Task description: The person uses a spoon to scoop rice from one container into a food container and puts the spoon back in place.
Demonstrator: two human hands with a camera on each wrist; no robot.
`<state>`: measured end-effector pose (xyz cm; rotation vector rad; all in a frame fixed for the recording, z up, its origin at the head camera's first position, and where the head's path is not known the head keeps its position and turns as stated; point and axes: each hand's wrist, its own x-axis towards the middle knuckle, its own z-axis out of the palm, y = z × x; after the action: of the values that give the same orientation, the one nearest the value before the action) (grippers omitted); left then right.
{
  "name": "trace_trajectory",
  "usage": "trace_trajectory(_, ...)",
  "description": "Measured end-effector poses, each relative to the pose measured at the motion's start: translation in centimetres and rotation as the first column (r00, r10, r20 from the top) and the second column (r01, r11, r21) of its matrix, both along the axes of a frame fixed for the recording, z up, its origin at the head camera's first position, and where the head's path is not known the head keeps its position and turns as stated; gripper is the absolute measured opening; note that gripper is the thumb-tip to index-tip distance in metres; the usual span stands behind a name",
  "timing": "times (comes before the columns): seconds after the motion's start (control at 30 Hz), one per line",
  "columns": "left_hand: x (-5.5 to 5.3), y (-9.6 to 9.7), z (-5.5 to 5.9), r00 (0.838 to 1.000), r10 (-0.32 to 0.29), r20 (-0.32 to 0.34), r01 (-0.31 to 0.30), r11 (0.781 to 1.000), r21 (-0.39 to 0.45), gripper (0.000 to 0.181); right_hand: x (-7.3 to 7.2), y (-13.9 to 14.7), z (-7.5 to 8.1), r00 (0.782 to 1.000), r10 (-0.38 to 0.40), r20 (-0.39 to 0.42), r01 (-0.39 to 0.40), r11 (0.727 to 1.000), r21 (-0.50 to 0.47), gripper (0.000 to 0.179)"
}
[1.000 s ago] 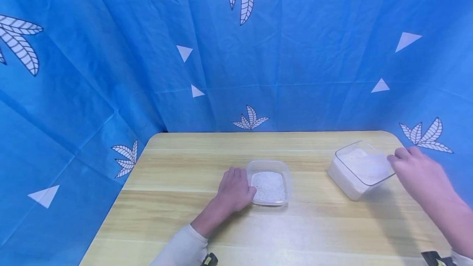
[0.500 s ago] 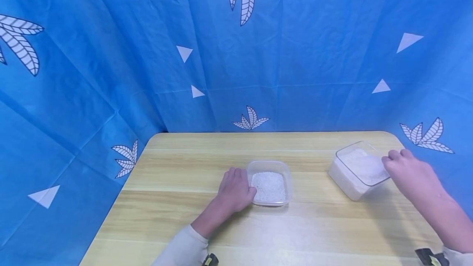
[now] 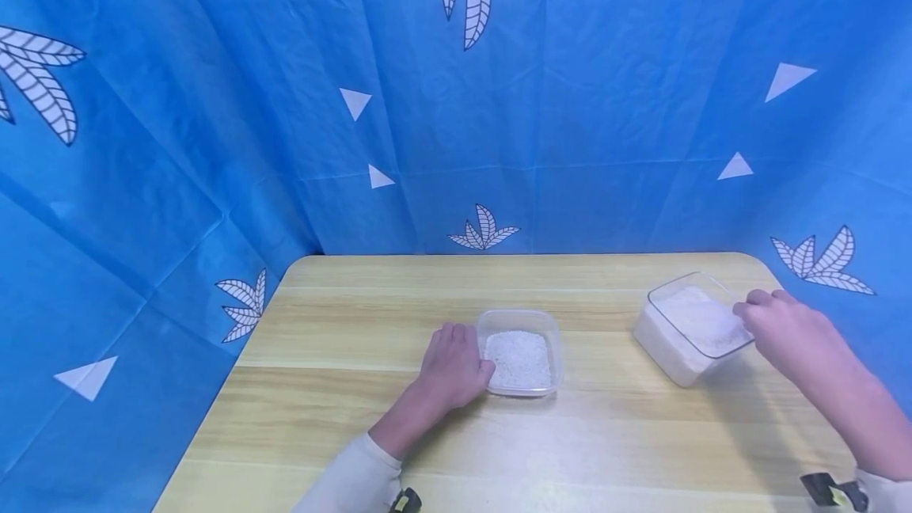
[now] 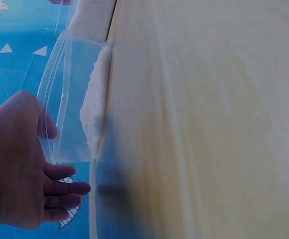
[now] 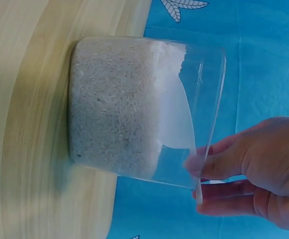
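Observation:
My left hand (image 3: 452, 366) holds the left side of a small clear plastic container (image 3: 554, 362) with white rice (image 3: 518, 359) in it. In the left wrist view its thumb (image 4: 47, 124) lies at the rim and the other fingers stretch along the outside. My right hand (image 3: 794, 335) is at the near right rim of a larger clear square container (image 3: 659, 347), mostly filled with rice (image 5: 109, 104). Its fingers pinch a white scoop (image 5: 174, 117), whose broad part slopes down inside the larger container against the rice. The hand hides most of the handle.
Both containers stand on a light wood-grain table (image 3: 342, 323), the larger one near the right edge. A blue curtain (image 3: 606, 101) with white leaf prints hangs behind and beside the table.
My right hand has moved slightly left, over the larger container's rim, bringing the scoop further in over the rice. The left hand and both containers stay where they were.

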<state>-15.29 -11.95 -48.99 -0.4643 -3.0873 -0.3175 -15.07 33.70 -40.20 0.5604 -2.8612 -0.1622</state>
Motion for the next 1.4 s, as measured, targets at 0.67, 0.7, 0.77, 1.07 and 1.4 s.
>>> trace_trajectory(0.67, -0.1, -0.1, -0.2, 1.0, -0.004, 0.002, 0.004, 1.0, 0.003, 0.033, 0.4, 1.9, 0.9, 0.993, -0.077, 0.086, 0.088, 0.988, -0.127, 0.027)
trace_trajectory(0.7, -0.1, -0.1, -0.2, 1.0, -0.003, 0.004, 0.003, 1.0, 0.005, 0.033, 0.5, 2.0, 0.9, 0.994, -0.072, 0.076, 0.082, 0.988, -0.133, 0.025)
trace_trajectory(0.77, -0.1, -0.1, -0.2, 1.0, -0.001, 0.007, 0.001, 1.0, 0.011, 0.033, 0.7, 2.3, 0.9, 0.996, -0.063, 0.069, 0.072, 0.987, -0.144, 0.024)
trace_trajectory(1.07, -0.1, -0.2, -0.1, 1.0, -0.002, 0.003, 0.002, 1.0, 0.004, 0.034, 1.6, 3.1, -0.3, 0.999, -0.048, 0.022, 0.052, 0.973, -0.224, 0.019)
trace_trajectory(1.4, 0.1, -0.2, -0.1, 1.0, -0.008, -0.008, 0.008, 1.0, -0.002, 0.034, 1.8, 2.7, 0.1, 0.999, -0.043, -0.03, 0.034, 0.965, -0.261, 0.022)
